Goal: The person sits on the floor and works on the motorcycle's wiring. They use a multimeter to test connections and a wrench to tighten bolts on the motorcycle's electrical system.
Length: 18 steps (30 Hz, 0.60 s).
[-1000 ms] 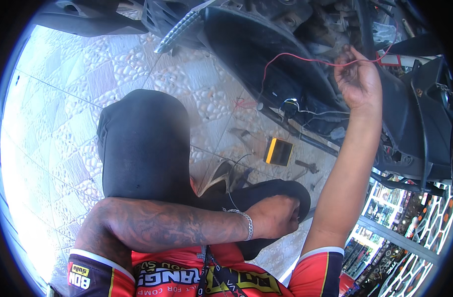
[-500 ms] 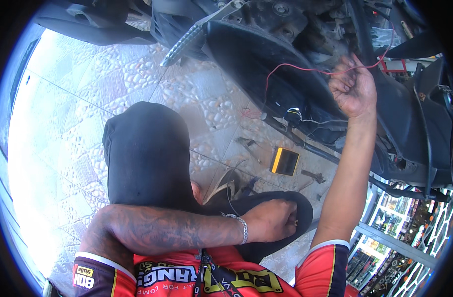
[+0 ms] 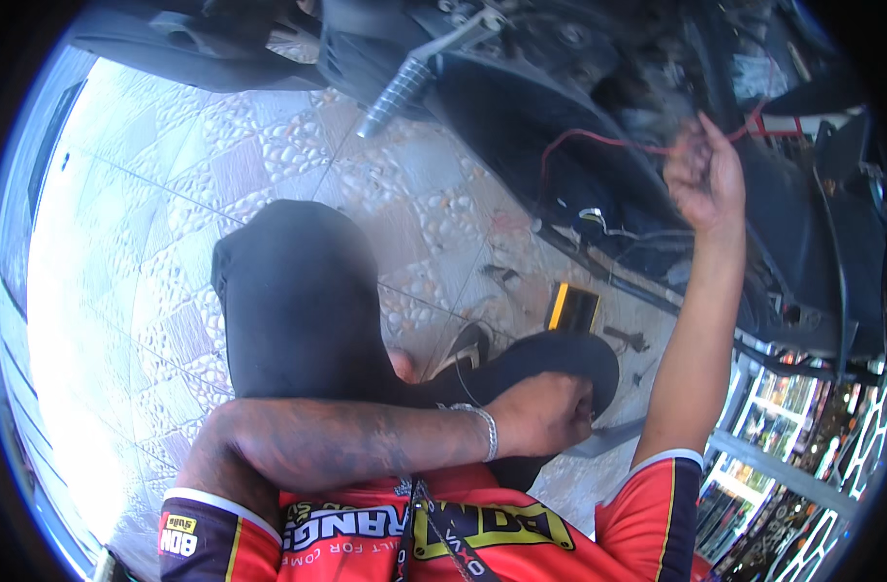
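Note:
My right hand (image 3: 703, 175) is raised beside the dark motorcycle body (image 3: 492, 107), fingers curled and slightly blurred. A thin red wire (image 3: 598, 137) runs through its grip, one end drooping over a black panel and the other rising to the right. My left hand (image 3: 543, 412), a silver chain bracelet at its wrist, rests closed on my bent knee (image 3: 569, 359) in dark trousers. What its fingers hold, if anything, is hidden.
Beyond the knee, a yellow-and-black device (image 3: 573, 307) lies on the stone-patterned floor (image 3: 235, 160), with a small dark tool (image 3: 626, 338) close by. A ribbed metal footpeg (image 3: 397, 95) juts from the motorcycle. Glass-fronted shelves (image 3: 754, 456) stand at the lower right.
The view has shifted slightly, so most things appear further right. My right hand still has the red wire and blurs with movement. My left hand stays on the knee, which now partly covers the yellow-and-black device.

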{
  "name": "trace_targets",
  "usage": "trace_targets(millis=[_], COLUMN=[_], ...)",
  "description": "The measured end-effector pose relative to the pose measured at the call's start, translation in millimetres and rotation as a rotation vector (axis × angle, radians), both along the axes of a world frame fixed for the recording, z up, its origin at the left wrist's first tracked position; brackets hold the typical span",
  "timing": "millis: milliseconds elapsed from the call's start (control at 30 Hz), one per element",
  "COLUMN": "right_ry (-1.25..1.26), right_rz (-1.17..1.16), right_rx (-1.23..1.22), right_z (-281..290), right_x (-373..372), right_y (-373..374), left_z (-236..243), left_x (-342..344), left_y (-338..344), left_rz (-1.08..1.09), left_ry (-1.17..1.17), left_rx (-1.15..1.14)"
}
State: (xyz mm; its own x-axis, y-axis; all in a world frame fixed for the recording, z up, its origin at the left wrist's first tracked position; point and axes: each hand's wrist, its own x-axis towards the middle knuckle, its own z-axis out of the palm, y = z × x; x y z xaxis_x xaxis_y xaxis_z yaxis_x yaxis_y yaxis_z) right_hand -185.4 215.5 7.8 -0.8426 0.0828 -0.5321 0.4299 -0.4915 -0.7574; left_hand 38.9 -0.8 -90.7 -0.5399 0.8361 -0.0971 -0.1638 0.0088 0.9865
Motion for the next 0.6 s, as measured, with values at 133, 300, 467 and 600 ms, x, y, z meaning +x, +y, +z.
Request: trace_targets(millis=[133,300,467,600], right_ry=[0.182,0.233,-0.272,-0.303], right_rz=[0.147,0.641,0.692,0.832], right_rx=[-0.107,0.633,0.923,0.854], right_z=[8,19,-71,-248], right_x=[12,106,225,285], right_y=[1,25,92,107], left_z=[0,0,-1,-1], left_x=[8,19,18,15], left_y=[7,15,19,25], left_rz=[-0.019,-0.091,-0.150,-0.197], left_ry=[0.025,-0.010,0.018,-0.035], left_rx=[0.009,0.004,-0.019,-0.052])
